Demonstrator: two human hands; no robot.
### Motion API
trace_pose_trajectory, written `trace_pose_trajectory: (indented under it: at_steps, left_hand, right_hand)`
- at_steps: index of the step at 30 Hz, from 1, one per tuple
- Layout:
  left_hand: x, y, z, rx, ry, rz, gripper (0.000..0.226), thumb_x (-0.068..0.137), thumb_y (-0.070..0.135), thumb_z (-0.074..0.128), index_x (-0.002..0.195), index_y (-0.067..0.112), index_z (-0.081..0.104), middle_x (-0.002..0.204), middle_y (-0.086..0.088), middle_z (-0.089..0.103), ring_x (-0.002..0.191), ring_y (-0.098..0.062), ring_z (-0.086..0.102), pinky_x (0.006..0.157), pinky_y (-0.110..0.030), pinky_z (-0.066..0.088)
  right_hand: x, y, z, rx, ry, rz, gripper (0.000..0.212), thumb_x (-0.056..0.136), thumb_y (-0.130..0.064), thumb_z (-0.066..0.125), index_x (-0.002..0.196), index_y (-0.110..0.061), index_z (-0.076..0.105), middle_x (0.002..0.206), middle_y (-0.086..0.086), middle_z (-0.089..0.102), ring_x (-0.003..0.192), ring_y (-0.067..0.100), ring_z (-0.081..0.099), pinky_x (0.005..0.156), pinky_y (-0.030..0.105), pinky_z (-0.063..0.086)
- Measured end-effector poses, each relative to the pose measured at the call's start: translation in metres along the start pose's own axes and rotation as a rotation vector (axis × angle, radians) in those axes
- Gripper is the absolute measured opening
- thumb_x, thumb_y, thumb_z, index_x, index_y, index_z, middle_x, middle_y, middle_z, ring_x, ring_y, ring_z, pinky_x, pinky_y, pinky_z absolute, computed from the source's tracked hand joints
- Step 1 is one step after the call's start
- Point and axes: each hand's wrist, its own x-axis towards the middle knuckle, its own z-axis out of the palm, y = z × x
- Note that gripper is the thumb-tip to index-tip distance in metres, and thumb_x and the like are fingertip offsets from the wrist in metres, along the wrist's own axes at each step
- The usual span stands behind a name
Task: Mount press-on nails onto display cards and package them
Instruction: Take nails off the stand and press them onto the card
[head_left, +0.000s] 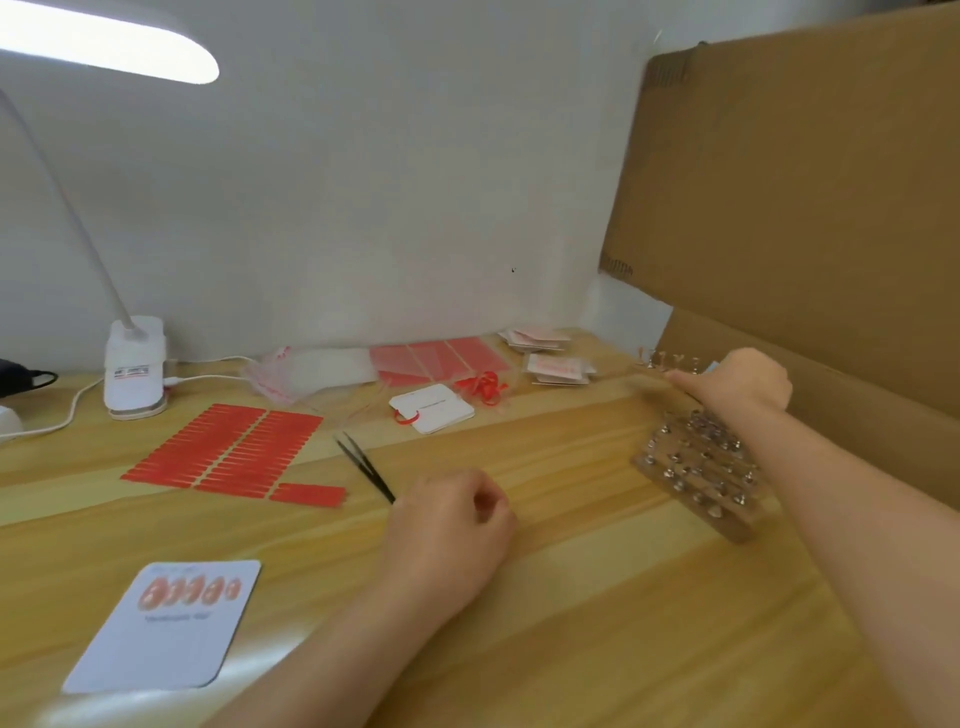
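Note:
A white display card (156, 639) lies at the near left of the wooden desk, with a row of several orange press-on nails (189, 592) stuck along its top. My left hand (449, 525) rests mid-desk and grips black tweezers (363, 467), whose tips point away to the left. My right hand (737, 382) reaches to the far right, fingers curled at a row of small nail stands (667, 359) by the cardboard; what it holds is blurred. A wooden holder block (701, 467) studded with metal nail stands sits under my right forearm.
Red adhesive tab sheets (223, 449) lie left of centre. At the back are clear bags (311, 371), more red sheets (441, 358), a small white card stack with red ribbon (434, 408) and card piles (556, 366). A desk lamp (135, 369) stands back left; cardboard (810, 218) walls the right.

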Motion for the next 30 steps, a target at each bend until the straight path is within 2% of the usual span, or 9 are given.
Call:
trace_pose_trajectory:
  at_steps: [3,6,10,12,14,16,21,26,30]
  left_hand:
    - [-0.004,-0.006,0.002,0.08,0.077,0.132,0.008,0.083,0.033,0.053,0.076,0.038,0.054,0.078,0.023,0.054,0.086,-0.005,0.046,0.08,-0.025,0.033]
    - [-0.004,-0.008,0.001,0.026,0.121,0.153,0.021,0.08,0.027,0.059,0.068,0.04,0.048,0.073,0.025,0.052,0.082,-0.002,0.042,0.076,-0.026,0.029]
    - [-0.003,-0.009,0.004,0.028,0.117,0.174,0.021,0.08,0.031,0.058,0.066,0.042,0.046,0.076,0.025,0.054,0.085,0.001,0.043,0.077,-0.024,0.027]
    - [-0.004,-0.009,0.005,0.06,0.115,0.205,0.021,0.078,0.03,0.063,0.069,0.041,0.048,0.076,0.025,0.054,0.083,-0.001,0.046,0.076,-0.023,0.029]
    - [-0.005,-0.007,0.005,0.092,0.117,0.236,0.014,0.076,0.031,0.062,0.071,0.039,0.051,0.075,0.024,0.054,0.079,-0.004,0.047,0.074,-0.021,0.029]
    - [-0.005,-0.006,0.006,0.114,0.127,0.245,0.004,0.075,0.034,0.058,0.072,0.035,0.056,0.075,0.022,0.055,0.078,-0.006,0.047,0.073,-0.022,0.029]
    - [0.001,-0.011,0.006,0.131,0.141,0.143,0.006,0.085,0.031,0.056,0.083,0.035,0.059,0.083,0.023,0.055,0.088,-0.008,0.048,0.078,-0.026,0.03]
    - [0.02,-0.023,-0.006,0.267,0.232,0.086,0.017,0.094,0.029,0.053,0.094,0.029,0.07,0.095,0.012,0.068,0.094,-0.023,0.057,0.08,-0.034,0.037]
    - [0.033,-0.045,-0.02,0.336,0.253,0.011,0.018,0.093,0.028,0.057,0.096,0.026,0.074,0.095,0.003,0.07,0.091,-0.029,0.055,0.084,-0.037,0.039]
  right_hand:
    - [0.011,-0.002,0.008,0.022,-0.039,0.02,0.065,0.066,-0.07,0.071,0.07,-0.006,0.058,0.089,0.016,0.069,0.095,0.035,0.062,0.072,0.036,0.05]
    - [0.018,-0.003,0.017,0.019,-0.088,0.073,0.066,0.062,-0.069,0.073,0.071,-0.006,0.057,0.088,0.014,0.068,0.095,0.034,0.062,0.069,0.035,0.051]
    - [0.026,-0.005,0.024,-0.007,-0.193,0.135,0.067,0.061,-0.068,0.074,0.084,-0.006,0.061,0.091,0.012,0.066,0.09,0.032,0.063,0.078,0.04,0.055]
    - [0.026,-0.006,0.024,-0.042,-0.24,0.148,0.065,0.064,-0.068,0.072,0.085,-0.007,0.06,0.086,0.01,0.064,0.077,0.028,0.061,0.069,0.034,0.052]
    - [0.025,-0.007,0.023,-0.089,-0.274,0.144,0.059,0.07,-0.067,0.069,0.078,-0.009,0.057,0.075,0.007,0.059,0.063,0.022,0.053,0.056,0.029,0.041]
    - [0.023,-0.008,0.023,-0.11,-0.291,0.148,0.06,0.072,-0.068,0.066,0.077,-0.009,0.055,0.072,0.007,0.057,0.069,0.024,0.053,0.06,0.03,0.039]
    - [0.027,-0.007,0.027,-0.13,-0.306,0.136,0.061,0.073,-0.068,0.063,0.078,-0.009,0.051,0.086,0.009,0.06,0.082,0.028,0.053,0.079,0.035,0.045]
    - [0.03,-0.003,0.031,-0.159,-0.223,0.148,0.068,0.067,-0.078,0.06,0.07,-0.012,0.045,0.072,0.008,0.049,0.076,0.027,0.051,0.067,0.033,0.038]
    - [0.036,-0.003,0.033,-0.168,-0.251,0.162,0.068,0.062,-0.077,0.065,0.079,-0.014,0.047,0.074,0.007,0.046,0.094,0.033,0.055,0.068,0.035,0.039]
